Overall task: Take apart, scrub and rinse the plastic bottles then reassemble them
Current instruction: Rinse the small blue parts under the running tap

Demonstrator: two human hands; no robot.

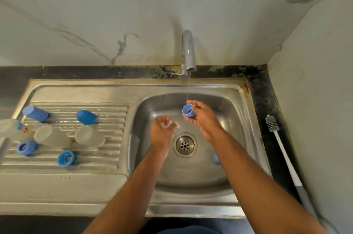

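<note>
We hold blue cap (188,111) in right hand (202,119), fingers pinching it, open end up under tap (188,52) water so it rinses. Left hand (162,130) empty, fingers loosely curled. Washed bottle parts (53,136) drip on drainboard (76,165).

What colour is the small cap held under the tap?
Blue, seen in the head view: the small plastic cap pinched in the right hand.

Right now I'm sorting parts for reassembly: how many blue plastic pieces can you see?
6. Four on the draining board: far left, middle back, front left, front middle. One in the right hand. One in the basin, partly hidden by the arm.
</note>
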